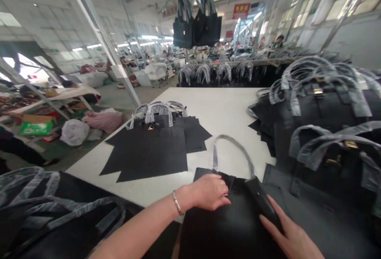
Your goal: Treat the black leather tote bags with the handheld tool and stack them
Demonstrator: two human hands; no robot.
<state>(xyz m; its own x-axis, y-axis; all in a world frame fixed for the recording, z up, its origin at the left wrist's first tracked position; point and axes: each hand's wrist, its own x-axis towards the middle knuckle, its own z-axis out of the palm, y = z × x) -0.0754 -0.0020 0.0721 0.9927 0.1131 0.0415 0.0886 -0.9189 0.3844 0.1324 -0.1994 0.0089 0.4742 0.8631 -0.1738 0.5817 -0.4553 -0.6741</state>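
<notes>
A black handbag panel (226,227) lies in front of me at the table's near edge, its wrapped handle loop (233,142) standing up behind it. My left hand (210,191), with a bracelet on the wrist, is closed over the bag's upper part. A small shiny bit shows at its fingertips, but what they pinch is hidden. My right hand (287,227) grips a folded black part (263,201) on the bag's right side, thumb on the near face and fingers behind.
Flat black bag panels with handles (154,147) lie on the white table (208,104). Large stacks of bags (327,112) crowd the right, more bags (44,211) the near left. Two bags (198,26) hang overhead. A slanting metal post (104,40) stands left of the table.
</notes>
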